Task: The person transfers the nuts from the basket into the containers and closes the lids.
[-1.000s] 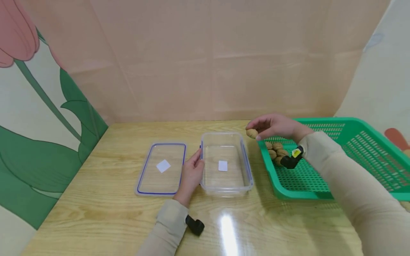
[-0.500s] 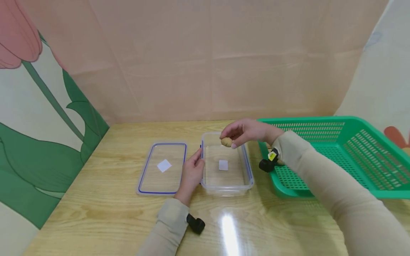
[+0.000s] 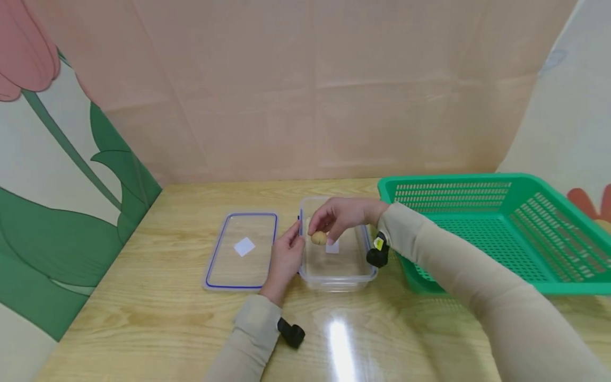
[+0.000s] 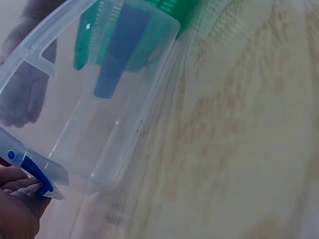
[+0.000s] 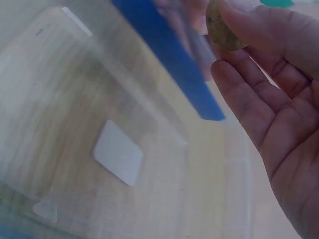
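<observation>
My right hand [image 3: 341,215] pinches a walnut [image 3: 319,238] between thumb and fingers, over the left part of a clear plastic food container [image 3: 336,278]. In the right wrist view the walnut [image 5: 223,30] shows at the fingertips, and a white square label [image 5: 118,153] lies at the container's bottom. My left hand [image 3: 287,254] holds the container's left side. The left wrist view has its fingers [image 4: 20,184] at a blue-sealed side flap [image 4: 37,174]. The container stands upright without its lid.
A clear lid [image 3: 242,276] with a blue seal and white label lies flat left of the container. The green basket [image 3: 525,233] stands to the right, partly behind my right sleeve. Behind the table hangs a pinkish cloth [image 3: 310,95].
My right hand has carried the walnut leftward from the basket's edge to over the container, and lower. My forearm now covers the walnuts seen in the basket earlier. The left hand has stayed put.
</observation>
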### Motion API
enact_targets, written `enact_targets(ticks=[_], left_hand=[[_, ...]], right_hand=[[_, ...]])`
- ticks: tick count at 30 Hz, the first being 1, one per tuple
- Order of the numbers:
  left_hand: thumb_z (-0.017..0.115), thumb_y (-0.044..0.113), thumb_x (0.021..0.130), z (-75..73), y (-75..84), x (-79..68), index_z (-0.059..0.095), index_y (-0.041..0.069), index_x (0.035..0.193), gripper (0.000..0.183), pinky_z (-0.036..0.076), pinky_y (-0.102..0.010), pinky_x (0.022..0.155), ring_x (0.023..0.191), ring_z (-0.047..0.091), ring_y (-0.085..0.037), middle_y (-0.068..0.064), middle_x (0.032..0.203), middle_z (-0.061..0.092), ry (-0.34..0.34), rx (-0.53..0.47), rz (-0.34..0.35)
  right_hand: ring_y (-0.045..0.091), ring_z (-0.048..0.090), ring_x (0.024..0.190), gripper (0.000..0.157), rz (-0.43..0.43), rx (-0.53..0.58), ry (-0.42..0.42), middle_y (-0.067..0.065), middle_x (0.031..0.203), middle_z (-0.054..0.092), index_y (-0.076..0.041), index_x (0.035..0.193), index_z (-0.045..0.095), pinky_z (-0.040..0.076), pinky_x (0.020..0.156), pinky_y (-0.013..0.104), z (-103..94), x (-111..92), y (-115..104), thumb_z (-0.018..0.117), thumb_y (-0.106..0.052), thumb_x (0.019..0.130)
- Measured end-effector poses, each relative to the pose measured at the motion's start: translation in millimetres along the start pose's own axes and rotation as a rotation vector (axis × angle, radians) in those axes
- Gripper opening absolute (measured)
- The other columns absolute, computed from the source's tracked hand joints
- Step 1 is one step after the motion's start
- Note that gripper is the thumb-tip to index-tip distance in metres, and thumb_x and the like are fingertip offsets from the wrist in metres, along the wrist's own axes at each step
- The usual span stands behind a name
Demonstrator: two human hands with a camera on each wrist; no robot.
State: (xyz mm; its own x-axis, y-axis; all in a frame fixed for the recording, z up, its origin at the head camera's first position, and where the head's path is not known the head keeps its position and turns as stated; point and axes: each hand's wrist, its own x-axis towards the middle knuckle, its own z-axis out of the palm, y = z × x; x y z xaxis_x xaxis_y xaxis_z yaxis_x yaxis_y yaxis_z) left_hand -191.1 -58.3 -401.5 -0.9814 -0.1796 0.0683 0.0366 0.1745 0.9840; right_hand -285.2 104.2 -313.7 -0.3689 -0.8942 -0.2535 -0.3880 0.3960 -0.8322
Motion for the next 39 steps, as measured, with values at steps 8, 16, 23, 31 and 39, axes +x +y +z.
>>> enact_targets(ticks=[8,16,23,31,39], left_hand=[[0.050,0.005,0.087,-1.0,-1.3,1.8,0.050,0.008,0.132,0.045,0.043,-0.032,0.101,0.123,0.047,-0.019,-0.011,0.133,0.051,0.007,0.016,0.002],[0.050,0.007,0.087,-1.5,-0.9,5.5,0.051,0.011,0.132,0.045,0.044,-0.033,0.100,0.122,0.049,-0.018,-0.009,0.132,0.053,0.011,0.029,-0.004],[0.050,0.004,0.087,-1.4,-0.2,3.9,0.052,0.007,0.131,0.044,0.043,-0.035,0.102,0.123,0.048,-0.022,-0.012,0.132,0.052,0.013,0.031,0.022],[0.050,0.003,0.086,-2.0,1.6,2.0,0.052,0.006,0.130,0.044,0.044,-0.035,0.101,0.123,0.048,-0.023,-0.013,0.131,0.052,0.015,0.036,0.027],[0.050,0.005,0.088,-2.2,-0.1,3.1,0.051,0.009,0.132,0.044,0.044,-0.032,0.100,0.124,0.047,-0.020,-0.009,0.134,0.051,0.002,0.020,-0.011]], right_hand=[[0.015,0.057,0.109,0.040,0.018,0.003,-0.137,0.011,0.111,0.065,0.006,0.108,0.062,0.046,0.099,0.029,11.5,18.4,7.5,0.072,0.008,0.070],[0.006,0.059,0.095,0.037,0.100,-0.083,-0.229,0.004,0.102,0.068,0.003,0.105,0.065,0.049,0.090,0.023,17.5,30.9,11.4,0.074,0.006,0.069],[0.006,0.060,0.094,0.040,0.134,-0.077,-0.266,0.012,0.104,0.068,0.008,0.106,0.062,0.051,0.088,0.023,23.2,35.6,18.3,0.071,0.012,0.068],[0.004,0.059,0.094,0.041,0.126,-0.161,-0.264,0.011,0.103,0.069,0.006,0.103,0.065,0.049,0.087,0.019,22.7,39.7,22.7,0.071,0.014,0.064],[0.008,0.061,0.099,0.040,0.130,-0.228,-0.274,0.011,0.103,0.069,0.005,0.102,0.065,0.047,0.093,0.022,22.8,42.4,20.6,0.072,0.013,0.064]])
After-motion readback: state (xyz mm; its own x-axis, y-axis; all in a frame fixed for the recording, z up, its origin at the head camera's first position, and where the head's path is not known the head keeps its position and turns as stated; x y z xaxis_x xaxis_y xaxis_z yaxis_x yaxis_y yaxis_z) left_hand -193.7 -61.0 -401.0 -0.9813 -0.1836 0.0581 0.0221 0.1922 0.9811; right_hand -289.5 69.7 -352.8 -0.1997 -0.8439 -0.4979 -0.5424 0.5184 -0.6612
